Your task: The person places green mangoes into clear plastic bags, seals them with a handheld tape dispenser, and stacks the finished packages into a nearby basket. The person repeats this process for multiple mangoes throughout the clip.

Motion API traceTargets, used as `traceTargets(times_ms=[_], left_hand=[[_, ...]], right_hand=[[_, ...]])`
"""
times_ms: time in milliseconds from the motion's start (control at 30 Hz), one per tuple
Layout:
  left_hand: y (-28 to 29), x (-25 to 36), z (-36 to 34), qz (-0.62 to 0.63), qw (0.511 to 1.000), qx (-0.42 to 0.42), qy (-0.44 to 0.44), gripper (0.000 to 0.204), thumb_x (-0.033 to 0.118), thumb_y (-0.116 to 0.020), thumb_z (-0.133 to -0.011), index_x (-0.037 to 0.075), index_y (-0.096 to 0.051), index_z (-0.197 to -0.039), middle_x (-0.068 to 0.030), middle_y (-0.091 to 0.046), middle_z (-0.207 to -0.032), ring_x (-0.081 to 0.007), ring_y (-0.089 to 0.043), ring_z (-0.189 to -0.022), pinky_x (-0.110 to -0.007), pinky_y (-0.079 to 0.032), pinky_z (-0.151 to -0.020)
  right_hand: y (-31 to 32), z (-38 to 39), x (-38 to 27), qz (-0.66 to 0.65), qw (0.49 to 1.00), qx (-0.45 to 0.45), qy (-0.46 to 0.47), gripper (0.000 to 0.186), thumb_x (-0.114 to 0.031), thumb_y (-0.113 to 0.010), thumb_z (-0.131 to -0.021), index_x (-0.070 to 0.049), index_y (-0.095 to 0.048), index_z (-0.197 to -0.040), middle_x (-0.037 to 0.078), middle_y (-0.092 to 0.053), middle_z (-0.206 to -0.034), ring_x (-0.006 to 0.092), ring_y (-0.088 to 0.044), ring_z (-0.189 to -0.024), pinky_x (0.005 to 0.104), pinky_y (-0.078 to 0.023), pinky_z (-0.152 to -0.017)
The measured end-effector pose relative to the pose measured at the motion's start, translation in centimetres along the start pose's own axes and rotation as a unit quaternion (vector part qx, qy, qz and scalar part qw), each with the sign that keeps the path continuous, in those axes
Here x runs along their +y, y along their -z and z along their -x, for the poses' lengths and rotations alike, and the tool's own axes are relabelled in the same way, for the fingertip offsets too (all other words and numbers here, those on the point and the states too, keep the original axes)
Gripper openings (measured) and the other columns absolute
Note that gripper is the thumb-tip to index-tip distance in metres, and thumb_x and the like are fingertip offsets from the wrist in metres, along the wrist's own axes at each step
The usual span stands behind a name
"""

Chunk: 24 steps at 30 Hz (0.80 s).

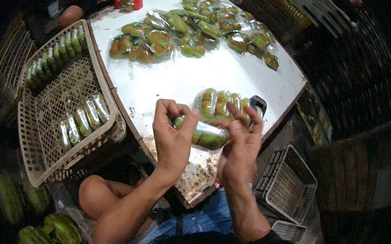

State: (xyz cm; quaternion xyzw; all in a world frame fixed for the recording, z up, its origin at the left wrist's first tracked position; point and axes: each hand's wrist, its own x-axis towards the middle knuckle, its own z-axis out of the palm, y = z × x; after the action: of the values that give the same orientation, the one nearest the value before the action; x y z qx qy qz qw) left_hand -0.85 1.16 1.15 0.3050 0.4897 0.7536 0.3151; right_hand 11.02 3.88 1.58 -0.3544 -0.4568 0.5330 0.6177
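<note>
A short row of green fruits wrapped in clear plastic film [208, 137] is held above the near part of the white table, tilted down to the right. My left hand [173, 135] is closed around its left end, thumb on top. At the pack's right end is my right hand [243, 150], slightly blurred. Its fingers are bent and apart, and its thumb side touches or nearly touches the film. Just behind the hands, more wrapped green-brown fruits [209, 103] lie on the table. A black object [257, 103], partly hidden, stands beside them.
Many wrapped fruit packs [192, 45] lie across the white table's [156, 81] far side. A red holder [136, 2] stands at the far left edge. Left, a plastic crate [106, 78] holds two rows of packs. Large green striped fruits [62, 231] lie lower left; baskets [295, 187] stand lower right.
</note>
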Motion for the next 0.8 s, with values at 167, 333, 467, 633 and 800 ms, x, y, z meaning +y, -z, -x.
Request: traceTargets(times_ms=[167, 333, 467, 633, 800], left_hand=[[0.6, -0.1, -0.9, 0.051, 0.997, 0.011, 0.05, 0.02, 0.003, -0.062, -0.09, 0.007, -0.043, -0.089, 0.0006, -0.045, -0.085, -0.0082, -0.043, -0.082, -0.025, -0.04, -0.077], [0.1, 0.2, -1.1, -0.023, 0.999, -0.01, 0.03, 0.018, 0.004, -0.064, -0.089, 0.006, -0.047, -0.085, 0.0014, -0.047, -0.081, -0.0074, -0.045, -0.078, -0.025, -0.041, -0.073], [-0.5, 0.1, -1.2, -0.062, 0.998, -0.013, 0.01, 0.017, 0.006, -0.066, -0.088, 0.005, -0.05, -0.086, 0.0011, -0.049, -0.079, -0.0076, -0.046, -0.076, -0.025, -0.042, -0.07], [-0.4, -0.9, -2.2, -0.056, 0.998, -0.016, 0.01, 0.015, 0.007, -0.065, -0.088, 0.004, -0.05, -0.09, -0.0002, -0.051, -0.083, -0.0086, -0.048, -0.079, -0.026, -0.043, -0.075], [0.1, -2.5, -2.5, -0.078, 0.997, 0.008, 0.017, 0.018, 0.008, -0.064, -0.089, 0.005, -0.048, -0.094, -0.001, -0.049, -0.086, -0.0107, -0.047, -0.083, -0.027, -0.042, -0.078]], right_hand=[[11.2, -3.0, 0.3, 0.409, 0.907, 0.1, 0.024, 0.035, -0.022, -0.057, -0.097, 0.002, -0.055, -0.123, 0.018, -0.061, -0.117, 0.0238, -0.056, -0.109, 0.0362, -0.042, -0.098], [17.6, -3.6, 4.8, 0.394, 0.896, 0.112, -0.173, 0.036, -0.032, -0.06, -0.098, 0.004, -0.066, -0.097, 0.006, -0.063, -0.092, 0.0113, -0.052, -0.083, 0.0289, -0.043, -0.077], [17.2, -6.0, 5.0, 0.405, 0.896, 0.094, -0.154, 0.041, -0.033, -0.063, -0.093, 0.007, -0.068, -0.086, 0.007, -0.065, -0.08, 0.0158, -0.055, -0.075, 0.0331, -0.045, -0.07], [15.9, -7.0, 3.4, 0.421, 0.902, 0.086, -0.04, 0.034, -0.027, -0.064, -0.094, 0.005, -0.065, -0.083, 0.0, -0.056, -0.073, 0.0105, -0.045, -0.068, 0.0305, -0.038, -0.061], [17.1, -0.8, 3.8, 0.405, 0.904, 0.115, -0.077, 0.03, -0.024, -0.067, -0.092, 0.005, -0.065, -0.087, 0.002, -0.059, -0.079, 0.0121, -0.049, -0.073, 0.0298, -0.041, -0.066]])
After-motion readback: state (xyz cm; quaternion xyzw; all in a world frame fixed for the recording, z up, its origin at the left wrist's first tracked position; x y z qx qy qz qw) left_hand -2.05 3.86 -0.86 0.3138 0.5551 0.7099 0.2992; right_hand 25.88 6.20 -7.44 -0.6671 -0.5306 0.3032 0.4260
